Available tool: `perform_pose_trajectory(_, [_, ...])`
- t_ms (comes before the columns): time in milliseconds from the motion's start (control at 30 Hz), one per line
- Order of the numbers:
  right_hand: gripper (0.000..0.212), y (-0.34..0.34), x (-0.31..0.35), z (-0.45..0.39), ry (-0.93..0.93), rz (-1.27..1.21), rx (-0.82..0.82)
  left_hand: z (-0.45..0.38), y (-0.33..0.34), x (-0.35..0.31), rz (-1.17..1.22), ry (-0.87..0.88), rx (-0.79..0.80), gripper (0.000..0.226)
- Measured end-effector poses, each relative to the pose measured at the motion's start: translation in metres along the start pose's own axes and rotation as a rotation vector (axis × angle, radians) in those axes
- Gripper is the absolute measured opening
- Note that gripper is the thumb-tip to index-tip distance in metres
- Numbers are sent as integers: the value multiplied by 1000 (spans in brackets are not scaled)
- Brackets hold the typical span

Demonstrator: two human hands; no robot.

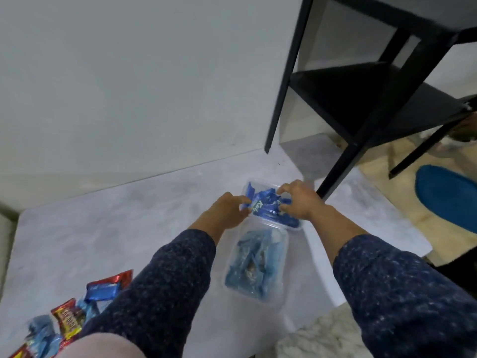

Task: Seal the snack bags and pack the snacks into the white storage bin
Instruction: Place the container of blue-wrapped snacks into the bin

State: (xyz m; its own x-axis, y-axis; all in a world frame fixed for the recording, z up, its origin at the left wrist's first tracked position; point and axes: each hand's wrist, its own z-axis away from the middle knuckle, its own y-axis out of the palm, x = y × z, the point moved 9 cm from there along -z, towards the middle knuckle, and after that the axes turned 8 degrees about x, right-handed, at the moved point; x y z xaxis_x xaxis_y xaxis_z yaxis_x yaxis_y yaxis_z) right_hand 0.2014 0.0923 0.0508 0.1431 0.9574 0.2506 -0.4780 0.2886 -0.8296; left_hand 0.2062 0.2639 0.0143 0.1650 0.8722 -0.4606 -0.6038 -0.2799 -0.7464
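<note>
A clear plastic box [249, 182] on the pale marble-look surface holds dark blue snack packets [265, 206]. My left hand [228, 210] grips the packets at their left side, over the box's left wall. My right hand [296, 198] pinches the same packets from the right, fingers curled. Just in front lies a second clear box [282, 282], filled with light blue wrapped snacks [249, 264]. Loose snacks lie at the lower left: a red and blue pack [108, 286], a red and yellow bar [68, 319] and light blue wrappers [41, 334].
A black metal side table [361, 94] stands at the back right, one leg close behind the box. A blue slipper [446, 195] lies on a beige mat at the right. A white fluffy rug [317, 337] is in front. A pale wall borders the back.
</note>
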Motion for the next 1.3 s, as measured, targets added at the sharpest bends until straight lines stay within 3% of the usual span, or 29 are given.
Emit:
perform_pose_trajectory(200, [50,17,-7,-49,-93,15,129,-36,6,14,55,-26,-11,37])
perform_pose_trajectory(433, [62,7,-19,-82,9,-84,20,-62,-3,13,145,-144,-2,69])
perform_pose_trajectory(600, [64,14,-18,-91,63,-180,-27,-72,7,2,237,-132,-23,88])
perform_pose_trajectory(767, [77,11,-15,-86,53,-245,-15,-71,-5,-3,274,-104,-31,81])
perform_pose_trajectory(1033, [81,-12,3,-28,-6,-418,-77,-25,-44,-15,192,41,-89,67])
perform_pose_trajectory(1300, [85,27,6,70,56,-498,-92,54,-20,-31,95,184,46,69])
